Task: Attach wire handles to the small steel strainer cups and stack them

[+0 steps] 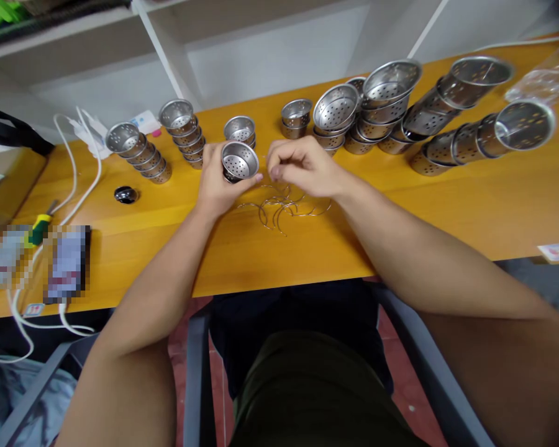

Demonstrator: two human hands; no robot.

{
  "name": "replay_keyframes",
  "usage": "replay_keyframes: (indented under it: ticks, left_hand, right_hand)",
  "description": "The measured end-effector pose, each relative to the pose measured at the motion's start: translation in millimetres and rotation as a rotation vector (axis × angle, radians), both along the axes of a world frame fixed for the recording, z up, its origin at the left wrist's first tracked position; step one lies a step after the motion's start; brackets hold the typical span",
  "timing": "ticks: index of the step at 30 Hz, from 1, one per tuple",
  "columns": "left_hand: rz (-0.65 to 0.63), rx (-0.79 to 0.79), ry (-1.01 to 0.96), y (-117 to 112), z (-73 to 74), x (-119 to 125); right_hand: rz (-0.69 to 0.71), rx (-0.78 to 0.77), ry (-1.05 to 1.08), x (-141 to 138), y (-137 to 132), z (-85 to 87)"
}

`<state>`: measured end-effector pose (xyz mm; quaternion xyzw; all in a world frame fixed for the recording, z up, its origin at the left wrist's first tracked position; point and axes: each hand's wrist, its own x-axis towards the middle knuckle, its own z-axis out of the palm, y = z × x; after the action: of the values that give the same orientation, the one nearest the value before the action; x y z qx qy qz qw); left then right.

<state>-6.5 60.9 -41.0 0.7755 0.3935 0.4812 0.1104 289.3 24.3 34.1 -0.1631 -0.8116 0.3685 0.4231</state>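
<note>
My left hand (pixel 213 177) is wrapped round a perforated metal cup (pixel 240 162), its mouth tilted up toward me. Just to the right, my right hand (pixel 304 162) hovers with its fingers curled and pinched together. Whatever lies between those fingertips, if anything, is too small to make out. Below both hands, several thin curved wires (pixel 279 208) lie in a loose tangle on the wooden table (pixel 279 264). A short stack of the same cups (pixel 239 129) stands behind my left hand, and another small stack (pixel 295 115) behind my right.
Taller cup stacks stand at the left (pixel 142 152) and right (pixel 382 99), some leaning. A black shiny round object (pixel 126 195), a screwdriver (pixel 40 230), a blurred phone-like object (pixel 68 264) and white cables (pixel 95 174) lie leftward. Clear plastic (pixel 545 84) lies far right. Shelving (pixel 270 53) rises behind.
</note>
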Motion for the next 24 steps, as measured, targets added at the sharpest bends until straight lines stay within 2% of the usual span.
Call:
replay_keyframes:
  ticks: [3,6,10,14,17,20,22,24]
  left_hand:
    - [0.029,-0.051,-0.101,11.7,-11.7,-10.1]
    - [0.04,-0.069,-0.142,13.2,-13.4,-12.9]
    - [-0.039,-0.085,-0.071,-0.9,3.5,-6.2]
    - [-0.186,-0.17,-0.051,-15.8,17.2,3.0]
    - [-0.209,-0.176,-0.049,-14.7,15.1,2.9]
    - [-0.147,-0.136,-0.046,-4.8,6.7,-3.5]
    - [-0.084,-0.117,-0.042,2.2,0.6,-8.9]
    - [-0.04,-0.109,-0.037,7.5,-4.7,-13.3]
  right_hand:
    - [-0.125,0.065,-0.273,5.8,1.1,-4.4]
    - [-0.187,0.065,-0.419,8.2,8.1,-14.3]
    - [-0.275,0.125,-0.253,7.7,18.7,-27.8]
    - [-0.17,0.081,-0.118,3.9,21.9,-37.1]
    - [-0.124,0.031,-0.11,-0.1,29.4,-36.4]
    - [-0.263,0.027,-0.072,-6.9,54.1,-26.3]
    - [-0.365,0.052,-0.017,-14.4,80.5,-17.4]
    - [-0.402,0.094,0.008,-23.7,109.2,-10.1]
